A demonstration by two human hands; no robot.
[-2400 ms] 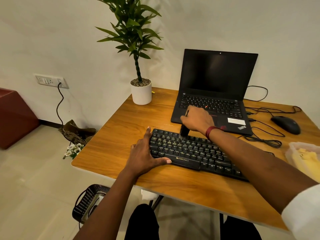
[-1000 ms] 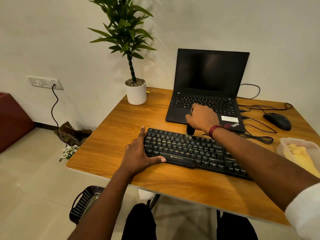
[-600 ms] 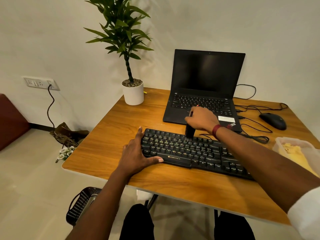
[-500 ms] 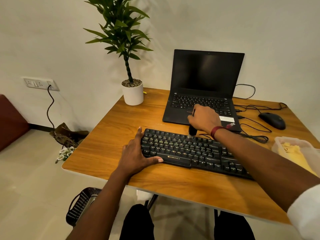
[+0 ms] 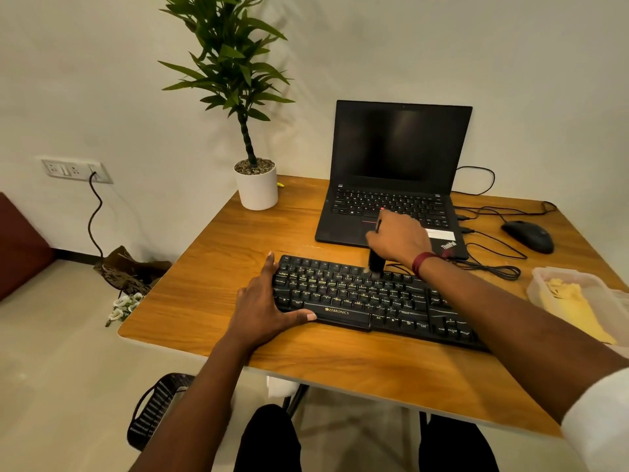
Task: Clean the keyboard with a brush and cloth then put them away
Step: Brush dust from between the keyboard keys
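A black keyboard [image 5: 371, 298] lies across the front of the wooden desk [image 5: 218, 267]. My left hand [image 5: 263, 310] rests flat on the desk at the keyboard's left end, fingers straight along its edge and thumb along its front. My right hand [image 5: 398, 238] grips a small black brush [image 5: 375, 261] upright, bristles down on the keyboard's top row near the middle. A yellow cloth [image 5: 575, 303] lies in a clear plastic container [image 5: 544, 274] at the right edge.
An open black laptop [image 5: 398, 172] stands behind the keyboard. A black mouse [image 5: 527, 236] and tangled cables [image 5: 490, 264] lie to its right. A potted plant [image 5: 255, 185] stands at the desk's back left. A black basket [image 5: 153, 407] sits on the floor under the desk.
My right hand has swept the brush rightward along the keyboard's top row, with small back-and-forth strokes. My left hand has stayed at the keyboard's left end.
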